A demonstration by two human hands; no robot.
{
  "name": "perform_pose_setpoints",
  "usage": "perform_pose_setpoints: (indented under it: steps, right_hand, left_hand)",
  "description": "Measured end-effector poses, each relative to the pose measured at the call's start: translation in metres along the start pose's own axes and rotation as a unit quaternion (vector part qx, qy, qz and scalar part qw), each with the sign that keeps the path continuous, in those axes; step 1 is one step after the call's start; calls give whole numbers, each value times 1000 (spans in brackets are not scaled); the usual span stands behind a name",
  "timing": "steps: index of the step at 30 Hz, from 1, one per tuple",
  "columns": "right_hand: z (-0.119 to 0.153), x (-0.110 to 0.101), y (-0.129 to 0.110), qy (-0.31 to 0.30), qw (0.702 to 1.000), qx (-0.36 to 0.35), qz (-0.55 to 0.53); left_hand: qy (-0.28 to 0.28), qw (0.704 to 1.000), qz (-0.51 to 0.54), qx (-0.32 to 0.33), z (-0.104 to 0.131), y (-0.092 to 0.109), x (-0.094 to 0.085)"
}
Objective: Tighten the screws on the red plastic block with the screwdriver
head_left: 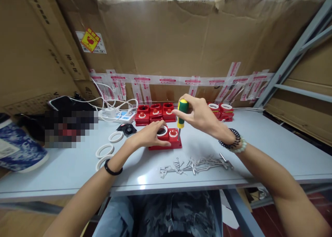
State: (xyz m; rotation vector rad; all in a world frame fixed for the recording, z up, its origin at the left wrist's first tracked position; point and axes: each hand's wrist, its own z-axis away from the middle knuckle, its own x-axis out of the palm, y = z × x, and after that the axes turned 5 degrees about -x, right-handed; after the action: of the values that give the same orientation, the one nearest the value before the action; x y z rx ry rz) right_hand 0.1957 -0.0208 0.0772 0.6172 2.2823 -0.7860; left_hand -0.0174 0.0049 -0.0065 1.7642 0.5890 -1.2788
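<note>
My right hand [198,114] is closed round the green and yellow handle of a screwdriver [183,113]. The screwdriver stands upright, its tip at the right end of a red housing [173,140] on the table. Across the left part of that housing lies my left hand [150,135], thumb along its front and fingers over the top beside a white ring [162,130], holding it. The small red dome with a pale ring sits between my left hand and the screwdriver shaft. Whether a screw is under the tip is too small to tell.
Loose screws [194,165] lie near the front edge. White rings [104,150] and a black part [127,129] are at left. Red housings [155,113] line the back, with two more [226,112] at right. A power strip [124,116] and patterned cup [20,147] stand left.
</note>
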Motion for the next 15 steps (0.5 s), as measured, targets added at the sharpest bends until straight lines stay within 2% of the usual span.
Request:
perform_pose_setpoints:
  steps: [2, 4, 10, 15]
  right_hand:
    - [2, 12, -1, 62, 996, 38, 49]
    - [1, 20, -2, 91, 992, 45, 69]
    - [-1, 23, 5, 113, 992, 11, 48]
    - [7, 21, 11, 149, 987, -5, 56]
  left_hand:
    - [-1, 1000, -3, -2, 0, 1, 0]
    - [-3, 1000, -9, -5, 0, 1, 0]
    - [22, 999, -41, -9, 2, 3, 2]
    - [78, 993, -88, 26, 2, 10, 3]
